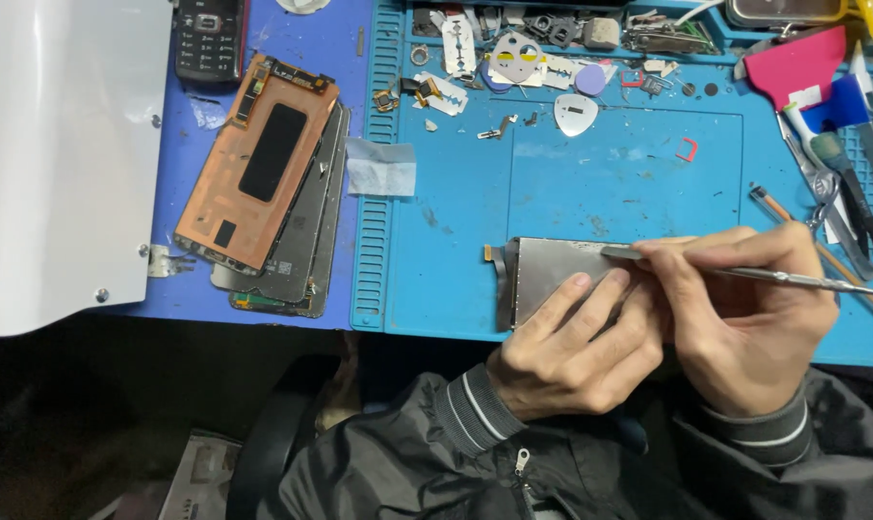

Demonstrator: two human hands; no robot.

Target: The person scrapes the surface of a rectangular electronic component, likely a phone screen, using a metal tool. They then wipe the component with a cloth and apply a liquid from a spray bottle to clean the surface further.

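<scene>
A grey metal-backed phone screen panel [547,270] lies on the blue repair mat [610,183] near its front edge, a small flex tab at its left end. My left hand [566,342] presses down on the panel's lower right part with its fingers. My right hand [744,308] grips a thin metal spudger [793,279] like a pen. The tool's flat tip rests on the panel's upper right edge, just above my left fingertips.
A copper-backed display [256,164] lies on stacked dark phone panels at the left, with a keypad phone [210,39] behind. A white sheet [61,154] covers the far left. Small parts, picks and blades litter the mat's back; tweezers and tools lie at the right.
</scene>
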